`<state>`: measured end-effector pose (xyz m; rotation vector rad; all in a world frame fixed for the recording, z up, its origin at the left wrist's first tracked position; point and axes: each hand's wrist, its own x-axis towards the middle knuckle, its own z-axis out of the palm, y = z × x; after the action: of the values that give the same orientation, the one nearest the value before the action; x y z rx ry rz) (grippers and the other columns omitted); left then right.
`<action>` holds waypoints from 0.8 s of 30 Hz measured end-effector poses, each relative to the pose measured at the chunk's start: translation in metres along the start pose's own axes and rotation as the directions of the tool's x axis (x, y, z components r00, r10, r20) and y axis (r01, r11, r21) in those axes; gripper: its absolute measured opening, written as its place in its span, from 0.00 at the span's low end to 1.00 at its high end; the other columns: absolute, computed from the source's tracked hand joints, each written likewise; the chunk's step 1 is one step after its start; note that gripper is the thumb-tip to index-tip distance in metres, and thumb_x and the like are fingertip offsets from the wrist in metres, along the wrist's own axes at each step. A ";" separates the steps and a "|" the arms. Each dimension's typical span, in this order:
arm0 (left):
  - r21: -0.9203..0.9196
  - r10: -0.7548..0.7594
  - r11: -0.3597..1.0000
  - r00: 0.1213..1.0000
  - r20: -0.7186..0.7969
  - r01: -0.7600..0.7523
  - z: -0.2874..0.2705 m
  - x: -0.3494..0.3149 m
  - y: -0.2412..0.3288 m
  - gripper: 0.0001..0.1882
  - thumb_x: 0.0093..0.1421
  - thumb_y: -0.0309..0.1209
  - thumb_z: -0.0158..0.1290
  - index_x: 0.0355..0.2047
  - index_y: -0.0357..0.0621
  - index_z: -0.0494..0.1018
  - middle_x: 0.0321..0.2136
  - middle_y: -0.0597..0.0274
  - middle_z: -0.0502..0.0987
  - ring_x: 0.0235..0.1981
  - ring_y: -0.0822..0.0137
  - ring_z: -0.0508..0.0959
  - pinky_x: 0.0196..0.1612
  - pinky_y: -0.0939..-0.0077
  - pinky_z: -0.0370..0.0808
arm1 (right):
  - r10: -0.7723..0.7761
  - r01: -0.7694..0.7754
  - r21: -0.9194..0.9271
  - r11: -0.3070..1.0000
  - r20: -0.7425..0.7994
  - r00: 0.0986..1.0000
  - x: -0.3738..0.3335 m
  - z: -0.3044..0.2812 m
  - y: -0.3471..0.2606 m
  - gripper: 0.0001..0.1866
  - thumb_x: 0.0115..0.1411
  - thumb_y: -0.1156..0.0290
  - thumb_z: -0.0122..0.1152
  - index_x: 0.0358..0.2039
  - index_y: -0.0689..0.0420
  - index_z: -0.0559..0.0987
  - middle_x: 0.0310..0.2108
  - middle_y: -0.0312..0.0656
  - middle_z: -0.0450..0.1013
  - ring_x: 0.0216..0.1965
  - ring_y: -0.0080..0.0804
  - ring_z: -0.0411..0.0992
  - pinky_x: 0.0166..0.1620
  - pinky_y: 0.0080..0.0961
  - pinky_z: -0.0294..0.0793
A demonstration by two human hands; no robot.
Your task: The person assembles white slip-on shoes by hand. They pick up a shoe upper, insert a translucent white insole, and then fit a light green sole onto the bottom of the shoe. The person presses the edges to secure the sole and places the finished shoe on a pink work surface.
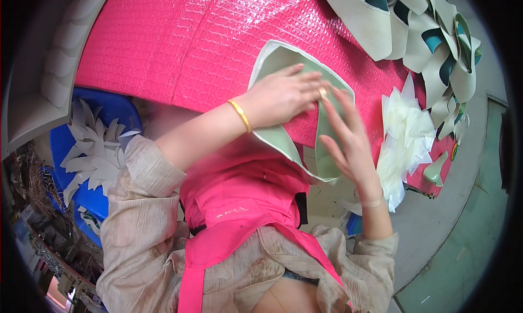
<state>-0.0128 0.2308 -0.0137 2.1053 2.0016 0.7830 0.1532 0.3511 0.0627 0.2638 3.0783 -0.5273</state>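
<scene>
A pale green, white-edged shoe upper lies on the pink quilted table cover, its near end hanging past the table's front edge. It curves in a loop, with the pink cover showing through the middle. My left hand, with a yellow bangle at the wrist, lies flat across it, fingers stretched to the right. My right hand is over its right arm, fingers spread and slightly blurred. The fingertips of both hands meet near the upper's right side, where a small yellowish spot is too blurred to make out.
Grey-white shoe uppers with teal linings are heaped at the far right. Thin whitish sheets pile at the table's right edge, near a small pale green piece. A blue bin at left holds white offcuts. Stacked pale curved pieces stand at far left.
</scene>
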 end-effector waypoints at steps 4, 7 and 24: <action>0.075 -0.233 0.965 0.953 -0.194 0.251 -0.012 -0.007 -0.013 0.21 0.56 0.32 0.47 0.52 0.46 0.64 0.53 0.63 0.65 0.55 0.63 0.63 0.59 0.64 0.57 | -0.022 0.046 -0.104 0.993 0.225 0.974 0.025 0.027 0.019 0.39 0.53 0.53 0.52 0.61 0.55 0.51 0.63 0.42 0.45 0.64 0.40 0.43 0.62 0.40 0.45; 0.143 -0.256 0.947 0.943 -0.211 0.289 -0.013 0.005 -0.024 0.22 0.58 0.35 0.44 0.53 0.46 0.63 0.55 0.65 0.63 0.57 0.64 0.61 0.59 0.62 0.55 | -0.079 0.105 -0.156 0.982 0.167 0.983 0.060 0.031 0.021 0.39 0.54 0.51 0.50 0.62 0.53 0.50 0.64 0.41 0.43 0.64 0.39 0.41 0.62 0.42 0.41; -0.571 -0.289 0.820 0.830 -0.477 -0.042 -0.075 -0.044 -0.008 0.25 0.46 0.30 0.59 0.46 0.43 0.68 0.43 0.55 0.68 0.46 0.57 0.67 0.52 0.66 0.62 | 0.116 -0.141 0.386 0.912 0.086 0.989 -0.028 -0.022 -0.056 0.28 0.52 0.81 0.53 0.55 0.60 0.64 0.44 0.48 0.71 0.40 0.40 0.72 0.46 0.22 0.69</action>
<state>-0.0534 0.1703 0.0349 1.4773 1.7651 1.8514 0.1717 0.3022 0.1033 0.4398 2.8419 -1.1190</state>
